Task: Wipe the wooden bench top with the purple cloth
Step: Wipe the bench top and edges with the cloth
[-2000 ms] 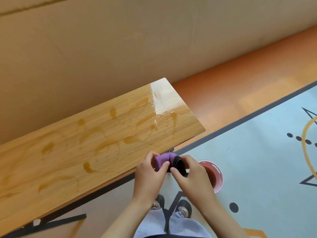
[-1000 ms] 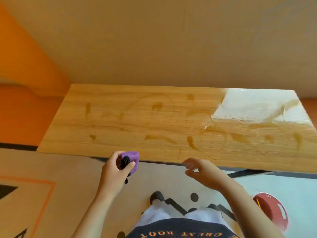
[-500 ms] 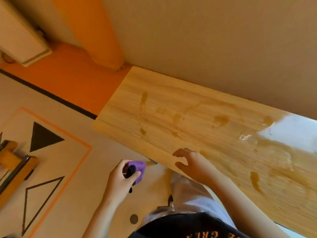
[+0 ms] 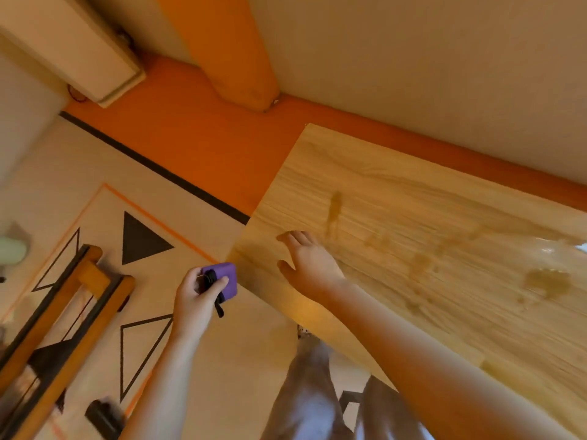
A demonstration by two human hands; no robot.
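Starting at the far left, a pale green object sits blurred at the frame's edge; below it a wooden frame with black metal rails runs diagonally across the floor mat; a solid black triangle and an outlined triangle are printed on the mat beside it. A white unit stands against the wall at the upper left; a black line separates the mat from the orange floor.

The left hand is held over the mat, its fingers and thumb curled round the purple cloth; the cloth is folded into a compact wad with a black part tucked against the palm, and it sits off the wood, just beside the bench's near left corner. An orange pillar rises behind, meeting the floor at the wall.

The right hand is palm down over the left end of the bench top, fingers straight and slightly spread, gripping nothing; whether it rests on the wood or hovers just above is too blurred to tell. Light trousers show below the forearm.

Further right the pale wood carries brownish stains; a bright glare patch lies at the right edge.
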